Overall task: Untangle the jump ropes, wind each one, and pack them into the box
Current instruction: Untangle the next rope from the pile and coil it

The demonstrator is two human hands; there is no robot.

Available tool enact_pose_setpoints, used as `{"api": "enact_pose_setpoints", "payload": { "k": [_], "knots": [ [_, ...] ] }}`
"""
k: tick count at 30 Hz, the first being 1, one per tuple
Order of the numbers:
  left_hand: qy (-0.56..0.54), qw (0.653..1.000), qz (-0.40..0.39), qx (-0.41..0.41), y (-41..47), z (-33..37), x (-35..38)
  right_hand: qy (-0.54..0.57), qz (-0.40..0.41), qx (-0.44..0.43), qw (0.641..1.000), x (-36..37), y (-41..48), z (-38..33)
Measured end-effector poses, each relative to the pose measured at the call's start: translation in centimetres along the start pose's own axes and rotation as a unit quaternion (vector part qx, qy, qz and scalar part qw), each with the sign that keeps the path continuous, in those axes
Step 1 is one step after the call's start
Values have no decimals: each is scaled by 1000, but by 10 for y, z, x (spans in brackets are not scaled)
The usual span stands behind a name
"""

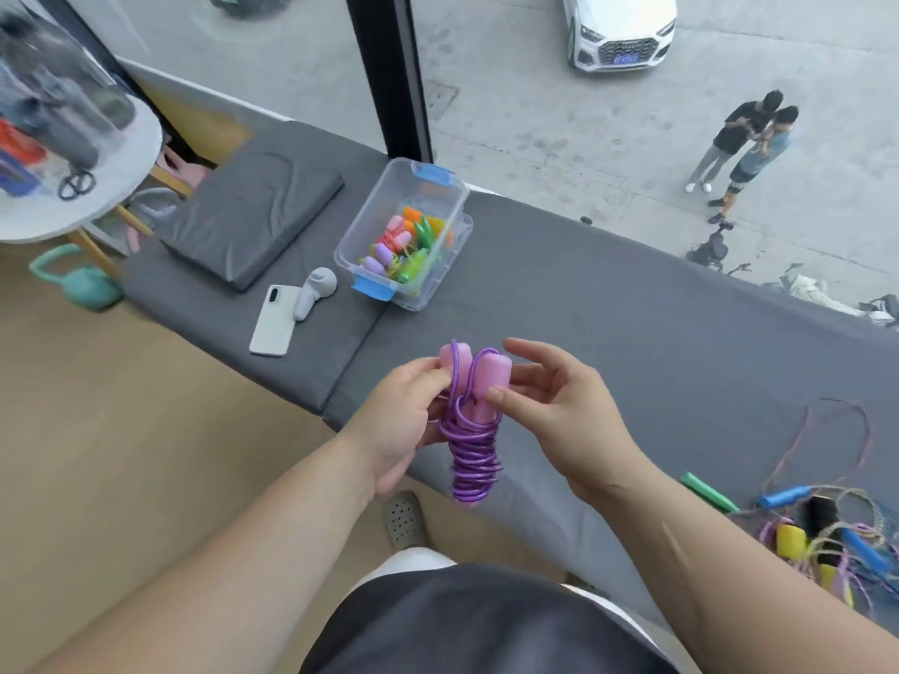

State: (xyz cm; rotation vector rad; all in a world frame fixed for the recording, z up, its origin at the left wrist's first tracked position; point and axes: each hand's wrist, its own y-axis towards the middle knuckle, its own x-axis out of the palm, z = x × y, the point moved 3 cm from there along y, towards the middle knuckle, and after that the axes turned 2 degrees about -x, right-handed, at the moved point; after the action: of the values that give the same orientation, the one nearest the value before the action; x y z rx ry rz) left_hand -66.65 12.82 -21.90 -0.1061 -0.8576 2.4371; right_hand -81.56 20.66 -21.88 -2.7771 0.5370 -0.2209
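Hands first: I see both raised in front of the body, above the near edge of the grey padded counter (632, 308), with one purple plastic jump rope with two pink handles (474, 445) held between them. The cord is coiled in many turns round the lower part of the two handles, which stand side by side and roughly upright. The left hand (404, 420) has its fingers curled round the left handle and the cord beside it. The right hand (559, 415) pinches the right handle between thumb and fingers, with the forefinger lifted clear above it.

The clear plastic box with blue latches (369, 211) stands open on the counter farther off, up and left of the hands and well apart from them. Wound ropes with pink, purple, orange and green handles (404, 245) lie inside it. At the right edge of view a tangled heap of ropes with blue, yellow, green and black handles (827, 542) lies on the counter.

Left of the box lie a white phone (272, 323) and a white handheld fan (314, 291), touching, with a flat grey cushion (253, 221) just beyond them.
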Motion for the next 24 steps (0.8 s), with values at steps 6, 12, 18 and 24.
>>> {"api": "enact_pose_setpoints", "payload": {
  "k": [6,12,18,24],
  "knots": [
    [8,999,-25,-22,24,21,-138,-2,-56,48,997,121,65,-1],
    [-12,1000,-12,-21,56,52,-219,-12,-11,57,998,192,122,-7],
    [-36,998,35,-26,94,72,-240,-45,15,37,998,211,172,-8],
    [83,996,41,-16,128,102,-247,-72,2,25,997,206,213,-21]
  ]
}}
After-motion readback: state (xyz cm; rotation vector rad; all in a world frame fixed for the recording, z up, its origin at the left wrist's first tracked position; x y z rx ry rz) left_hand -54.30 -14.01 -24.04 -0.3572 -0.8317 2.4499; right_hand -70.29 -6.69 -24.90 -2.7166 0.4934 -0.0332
